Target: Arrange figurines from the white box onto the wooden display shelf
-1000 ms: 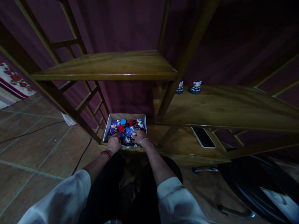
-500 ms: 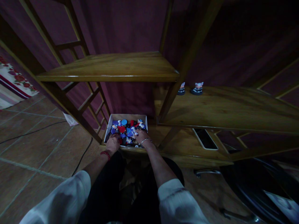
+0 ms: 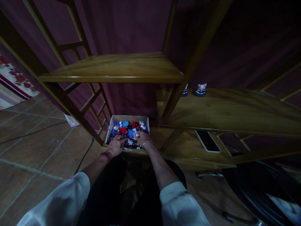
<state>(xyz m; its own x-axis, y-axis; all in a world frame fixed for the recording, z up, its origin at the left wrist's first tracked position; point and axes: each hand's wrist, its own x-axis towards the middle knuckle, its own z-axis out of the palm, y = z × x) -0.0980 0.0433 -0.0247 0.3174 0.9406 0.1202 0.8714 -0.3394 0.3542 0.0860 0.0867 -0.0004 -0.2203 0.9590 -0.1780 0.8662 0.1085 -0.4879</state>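
Above one cardboard box (image 3: 127, 117): left hand (image 3: 115, 146), right hand (image 3: 143, 139), both open, on colored pieces (image 3: 128, 128).

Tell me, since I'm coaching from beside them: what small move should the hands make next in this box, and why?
Probably the right hand should lift the small figurine just beyond its fingertips out of the box. It lies within easy reach, and the two matching-looking figurines already stand on the shelf to the right.

No legible text anywhere — paper slip (image 3: 71, 120) too blurred to read.
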